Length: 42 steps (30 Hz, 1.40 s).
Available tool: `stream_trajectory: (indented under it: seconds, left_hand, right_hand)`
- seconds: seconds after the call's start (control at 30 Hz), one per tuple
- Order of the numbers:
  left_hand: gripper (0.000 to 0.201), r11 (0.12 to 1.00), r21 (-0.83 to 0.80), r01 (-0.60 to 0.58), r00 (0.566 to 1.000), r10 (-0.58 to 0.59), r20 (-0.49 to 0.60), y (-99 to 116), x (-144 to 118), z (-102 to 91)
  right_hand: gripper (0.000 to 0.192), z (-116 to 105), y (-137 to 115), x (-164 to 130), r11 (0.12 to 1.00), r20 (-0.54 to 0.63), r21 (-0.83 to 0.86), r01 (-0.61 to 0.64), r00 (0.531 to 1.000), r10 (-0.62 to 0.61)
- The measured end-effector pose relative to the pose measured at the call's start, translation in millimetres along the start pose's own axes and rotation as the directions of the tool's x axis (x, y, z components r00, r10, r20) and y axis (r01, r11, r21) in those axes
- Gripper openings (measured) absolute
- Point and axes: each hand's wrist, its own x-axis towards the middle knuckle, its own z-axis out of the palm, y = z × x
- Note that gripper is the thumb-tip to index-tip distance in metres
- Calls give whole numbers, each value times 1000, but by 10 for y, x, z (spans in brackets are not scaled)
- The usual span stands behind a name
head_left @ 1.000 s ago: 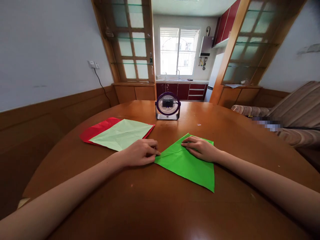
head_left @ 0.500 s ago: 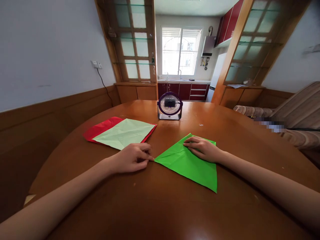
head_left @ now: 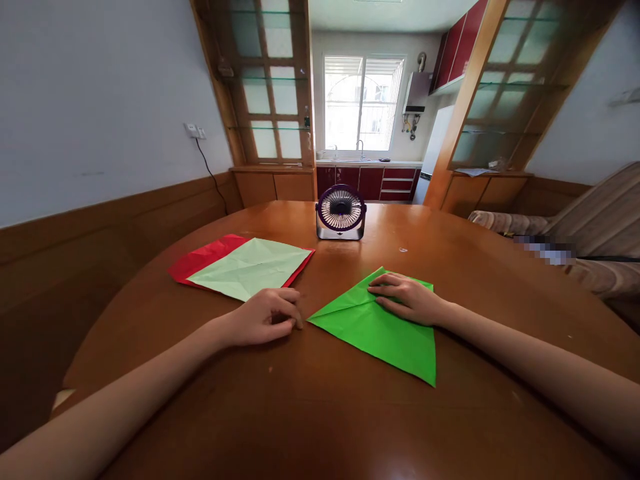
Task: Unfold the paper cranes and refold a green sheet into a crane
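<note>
A bright green sheet of paper (head_left: 390, 340) lies on the wooden table with its upper side folded over, narrowing to a point on the left. My right hand (head_left: 406, 299) rests flat on the folded part, fingers stretched out and slightly apart. Just left of the paper's pointed corner is my left hand (head_left: 270, 317), its fingers curled loosely and apart, with nothing seen in them. A small gap shows between its fingertips and the corner. Behind my left hand lies a pale green sheet (head_left: 250, 267) on top of a red sheet (head_left: 205, 259).
A small dark purple fan (head_left: 341, 212) stands toward the far side of the round wooden table (head_left: 320, 413). A tiny white scrap (head_left: 403, 250) lies right of it. A striped sofa (head_left: 600, 213) is at the right, past the table edge.
My left fingertips have come off the pointed corner of the green paper and drawn back slightly to the left. My right hand stays in place on the fold.
</note>
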Motion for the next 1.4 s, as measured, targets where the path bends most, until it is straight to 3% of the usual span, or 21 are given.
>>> stream_trajectory:
  seconds: [0.1,0.2,0.37,0.5,0.67,0.8,1.03,1.2,1.3,1.4]
  left_hand:
    - [28,1000,-17,4,996,-5,-94,41,68,63]
    - [28,995,63,-76,986,84,-147,85,162,161]
    - [31,939,256,-229,966,252,-61,153,334,312]
    - [32,878,308,-366,928,370,45,209,498,374]
    - [34,840,334,-427,902,420,98,199,657,439]
    - [36,831,390,-396,914,396,85,180,654,455]
    - [41,827,526,-199,975,222,19,138,552,404]
    - [54,883,466,-52,999,52,13,18,483,389]
    - [72,906,421,-35,998,7,68,-19,454,370]
    - [77,914,406,-5,994,-39,99,-20,448,357]
  right_hand:
    - [41,-28,-4,2,1000,32,17,-4,999,3]
    - [42,-41,13,14,1000,32,-22,11,999,-10]
    - [29,-56,69,95,962,36,-247,115,993,-109]
    - [25,-71,104,194,916,36,-356,185,982,-184]
    - [19,-41,71,201,906,-90,-406,120,981,-170]
    - [16,9,6,125,913,-151,-398,88,976,-160]
    - [11,36,-5,93,989,-111,-141,43,992,-59]
    - [13,46,35,98,998,-49,-57,25,998,-28]
    - [16,39,32,102,999,-39,-41,25,999,-26]
    - [19,13,11,87,1000,-21,-12,13,1000,-14]
